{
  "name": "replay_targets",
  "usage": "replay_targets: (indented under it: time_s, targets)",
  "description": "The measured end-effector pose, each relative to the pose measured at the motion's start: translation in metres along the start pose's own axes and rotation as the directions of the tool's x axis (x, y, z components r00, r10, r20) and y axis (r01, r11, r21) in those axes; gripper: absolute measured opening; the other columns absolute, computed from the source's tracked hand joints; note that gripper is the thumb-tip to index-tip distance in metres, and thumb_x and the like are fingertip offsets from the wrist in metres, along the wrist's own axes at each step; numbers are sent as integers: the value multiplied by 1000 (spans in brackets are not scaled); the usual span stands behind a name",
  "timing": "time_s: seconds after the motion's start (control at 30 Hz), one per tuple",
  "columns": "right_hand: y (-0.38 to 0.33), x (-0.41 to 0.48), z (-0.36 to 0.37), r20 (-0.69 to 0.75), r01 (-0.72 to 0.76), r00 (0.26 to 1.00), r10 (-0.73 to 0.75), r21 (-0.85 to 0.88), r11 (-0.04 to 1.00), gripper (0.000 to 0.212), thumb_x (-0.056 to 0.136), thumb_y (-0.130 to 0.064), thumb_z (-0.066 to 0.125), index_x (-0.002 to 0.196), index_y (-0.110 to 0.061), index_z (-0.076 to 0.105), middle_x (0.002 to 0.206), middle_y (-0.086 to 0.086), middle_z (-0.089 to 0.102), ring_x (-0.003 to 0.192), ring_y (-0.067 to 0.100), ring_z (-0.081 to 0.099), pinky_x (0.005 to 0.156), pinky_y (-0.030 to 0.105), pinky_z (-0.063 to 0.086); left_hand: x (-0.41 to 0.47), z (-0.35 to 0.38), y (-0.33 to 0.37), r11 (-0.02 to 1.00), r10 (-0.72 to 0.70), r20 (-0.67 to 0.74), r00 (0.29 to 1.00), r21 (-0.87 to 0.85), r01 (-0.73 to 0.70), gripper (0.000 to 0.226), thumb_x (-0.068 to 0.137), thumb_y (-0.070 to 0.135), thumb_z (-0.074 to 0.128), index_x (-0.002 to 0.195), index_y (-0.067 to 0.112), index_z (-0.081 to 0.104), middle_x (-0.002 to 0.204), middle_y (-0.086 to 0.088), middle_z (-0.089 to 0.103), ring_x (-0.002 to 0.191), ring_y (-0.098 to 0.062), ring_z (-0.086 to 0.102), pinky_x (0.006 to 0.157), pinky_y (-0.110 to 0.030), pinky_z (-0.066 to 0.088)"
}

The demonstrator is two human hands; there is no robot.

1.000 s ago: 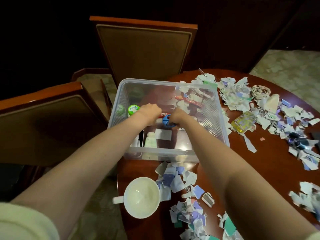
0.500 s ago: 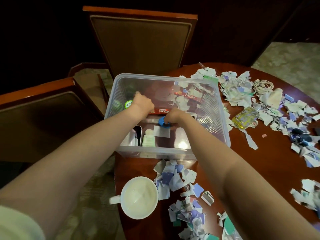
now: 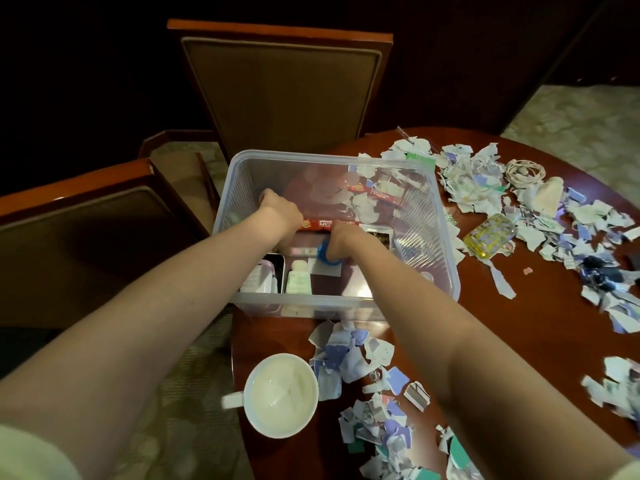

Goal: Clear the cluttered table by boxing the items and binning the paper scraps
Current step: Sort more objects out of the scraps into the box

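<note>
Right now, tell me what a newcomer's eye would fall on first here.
Two bare arms reach into the clear plastic box at the left edge of the table, the right hand gripping a blue round object, the left hand near the box's left wall. Torn white and purple paper scraps litter the table right of the box and in front of it. A white mug stands at the near edge.

White, purple and teal paper scraps (image 3: 349, 355) litter the reddish-brown desk (image 3: 519, 341) around a clear ribbed box (image 3: 446, 237) holding a red sachet (image 3: 320, 224).
</note>
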State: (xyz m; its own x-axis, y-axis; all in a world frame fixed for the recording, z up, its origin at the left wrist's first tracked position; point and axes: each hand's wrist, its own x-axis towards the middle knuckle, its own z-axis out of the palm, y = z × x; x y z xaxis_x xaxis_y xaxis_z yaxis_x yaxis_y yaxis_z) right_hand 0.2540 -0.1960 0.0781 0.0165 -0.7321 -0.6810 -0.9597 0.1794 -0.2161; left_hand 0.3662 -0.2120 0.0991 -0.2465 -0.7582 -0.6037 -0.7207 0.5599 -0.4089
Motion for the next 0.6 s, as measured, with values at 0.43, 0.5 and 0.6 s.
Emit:
replay_targets:
  time_s: [0.43,0.5,0.6]
  targets:
    - [7,1,-2,-175,103,978,-114,-70,992,34,93,-12,50,123,2,52,127,18,56,116,30,55,93,31,45,14,5,11,995,54,-153,987,-71,-66,38,90,36,56,120,13,57,123,-8,60,114,-27,57,97,-38,38]
    - [6,1,-1,-159,110,980,-121,-76,991,34,94,-14,49,124,2,51,128,18,55,117,30,54,93,31,44,15,4,12,996,52,-159,986,-61,-62,34,92,31,53,121,13,56,125,-8,59,116,-28,57,99,-37,37]
    - [7,2,1,-144,116,981,-129,-92,989,34,94,-13,49,124,2,52,128,19,55,117,30,55,93,31,45,16,3,13,997,44,-156,987,-53,-53,32,94,27,51,123,13,55,127,-8,58,118,-28,55,98,-36,38]
